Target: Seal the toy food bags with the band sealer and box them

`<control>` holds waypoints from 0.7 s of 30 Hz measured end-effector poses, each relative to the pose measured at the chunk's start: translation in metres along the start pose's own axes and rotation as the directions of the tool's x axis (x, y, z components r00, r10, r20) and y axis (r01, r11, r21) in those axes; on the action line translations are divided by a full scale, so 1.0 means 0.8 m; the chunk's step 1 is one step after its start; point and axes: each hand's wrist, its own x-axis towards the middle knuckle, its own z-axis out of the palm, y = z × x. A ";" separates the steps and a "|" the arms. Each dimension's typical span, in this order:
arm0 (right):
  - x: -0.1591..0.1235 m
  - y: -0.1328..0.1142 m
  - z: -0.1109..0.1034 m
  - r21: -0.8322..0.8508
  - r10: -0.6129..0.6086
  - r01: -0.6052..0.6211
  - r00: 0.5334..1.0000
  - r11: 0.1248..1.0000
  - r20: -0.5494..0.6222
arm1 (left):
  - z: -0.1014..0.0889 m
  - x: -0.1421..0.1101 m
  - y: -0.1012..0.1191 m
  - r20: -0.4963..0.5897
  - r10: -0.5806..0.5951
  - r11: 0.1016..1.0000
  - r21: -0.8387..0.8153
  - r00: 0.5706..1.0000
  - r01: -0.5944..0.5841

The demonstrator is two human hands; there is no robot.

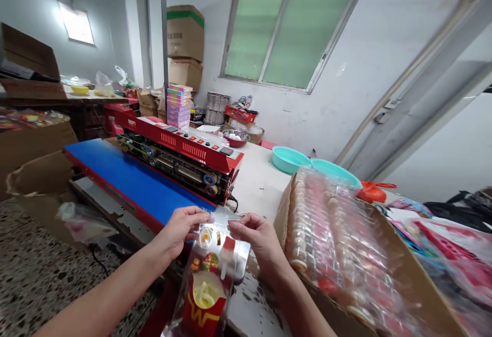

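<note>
Between my two hands hangs a clear plastic bag (209,275) of small toy food pieces. Through the film I see a red carton with a yellow mark and pale fries, a fried egg and a red-and-white piece. My left hand (184,229) pinches the bag's top edge on the left. On the right, my right hand (257,234) pinches the same edge between thumb and fingers. Just beyond the bag stands a red bag-sealing machine (180,147) with a blue conveyor belt (126,178); the bag's top is close to the belt's near end.
To my right, a cardboard box (286,209) holds rows of clear packages (334,239). Two turquoise basins (290,160) sit behind it on the white table (257,173). A stack of pink and purple boxes (179,106) rises behind the machine. An open carton (38,178) is at left.
</note>
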 end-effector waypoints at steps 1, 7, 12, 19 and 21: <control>0.002 0.003 -0.002 -0.018 -0.023 0.023 1.000 1.000 -0.014 | 0.002 0.005 0.000 -0.023 0.005 1.000 0.007 1.000 -0.005; 0.026 0.017 -0.008 -0.076 -0.028 0.021 0.994 0.997 -0.104 | 0.014 0.050 0.005 -0.102 0.004 0.999 0.048 0.995 0.001; 0.062 0.023 -0.013 0.053 0.035 -0.025 0.981 0.998 -0.191 | 0.020 0.106 0.010 -0.110 -0.044 0.997 0.052 0.993 0.050; 0.111 0.024 -0.018 0.085 0.101 -0.080 0.953 0.993 -0.287 | 0.004 0.126 0.008 0.018 -0.133 0.990 0.058 0.991 0.131; 0.124 0.026 -0.017 0.096 0.118 -0.094 0.952 0.991 -0.282 | -0.003 0.124 0.006 0.016 -0.142 0.988 0.067 0.990 0.141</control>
